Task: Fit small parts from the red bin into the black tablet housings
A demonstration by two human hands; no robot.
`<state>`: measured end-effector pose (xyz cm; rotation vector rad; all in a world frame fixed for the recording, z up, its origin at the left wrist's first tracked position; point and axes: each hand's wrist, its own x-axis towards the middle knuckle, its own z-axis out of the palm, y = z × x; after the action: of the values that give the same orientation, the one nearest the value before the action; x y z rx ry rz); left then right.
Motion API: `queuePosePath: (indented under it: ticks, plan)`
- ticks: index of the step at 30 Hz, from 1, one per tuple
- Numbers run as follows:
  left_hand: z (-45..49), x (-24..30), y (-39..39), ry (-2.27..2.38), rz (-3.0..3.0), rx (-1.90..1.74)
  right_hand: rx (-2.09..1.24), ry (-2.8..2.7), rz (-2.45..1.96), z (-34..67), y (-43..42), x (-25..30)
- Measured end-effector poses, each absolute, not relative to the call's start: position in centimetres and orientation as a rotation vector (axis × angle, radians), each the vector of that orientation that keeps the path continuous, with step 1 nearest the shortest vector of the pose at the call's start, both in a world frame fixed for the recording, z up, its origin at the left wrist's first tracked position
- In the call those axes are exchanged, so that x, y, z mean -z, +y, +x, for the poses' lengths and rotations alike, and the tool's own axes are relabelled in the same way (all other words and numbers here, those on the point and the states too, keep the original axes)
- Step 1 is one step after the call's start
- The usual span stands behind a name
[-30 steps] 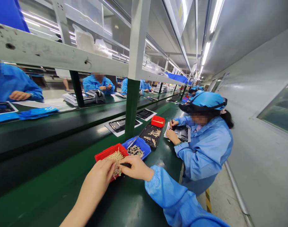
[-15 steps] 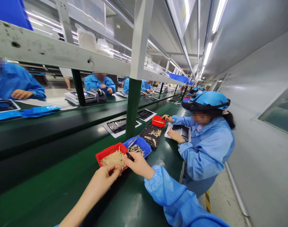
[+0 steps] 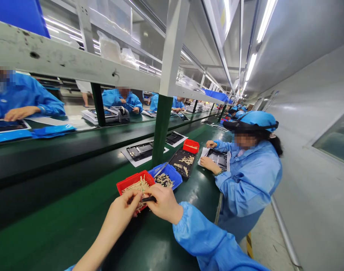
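Note:
My left hand (image 3: 126, 205) is closed in a pinch over the near edge of the red bin (image 3: 121, 185), with what looks like a small pale strip at its fingertips. My right hand (image 3: 164, 203) grips a slim black tool (image 3: 148, 199), whose tip points left toward the left fingertips; its exact kind is unclear. Many thin pale strips (image 3: 140, 184) fill the red bin, partly covered by my hands. Just behind my right hand, a blue bin (image 3: 174, 177) contains similar strips with dark parts and a metal tool leaning at its left side.
A black tray (image 3: 185, 162) with loose strips and a small red bin (image 3: 191, 146) lie farther along the green bench (image 3: 61, 210). Tablet-like housings (image 3: 140, 151) rest on white sheets beside a green post (image 3: 161, 128). A co-worker (image 3: 249, 177) sits at right.
My right hand has lowered and turned the black tool nearly level, its tip now close to my left fingers. The left hand rose slightly. The co-worker's far hand left the small red bin.

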<state>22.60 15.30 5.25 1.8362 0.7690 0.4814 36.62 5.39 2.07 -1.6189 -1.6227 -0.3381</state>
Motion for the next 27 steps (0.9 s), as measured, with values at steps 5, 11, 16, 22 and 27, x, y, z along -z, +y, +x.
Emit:
queuePosePath:
  ticks: [5,11,16,22,27]
  plan:
    - [22.7,-5.0,15.1,0.782,1.872,-0.516,0.358,-1.652,-1.673,36.4,5.4,-2.0]
    - [21.6,-6.4,16.1,0.781,1.923,-0.588,0.228,-1.484,-1.721,37.8,5.8,-2.1]
    - [19.4,-8.7,16.9,0.820,1.939,-0.790,0.134,-1.399,-1.812,39.3,6.2,-1.9]
    - [18.4,-8.6,15.8,0.612,2.330,-1.173,0.000,-1.223,-1.655,39.5,6.1,-2.5]
    - [16.1,-5.9,15.3,0.136,2.755,-1.431,-0.304,-0.911,-1.302,38.6,5.3,-4.2]
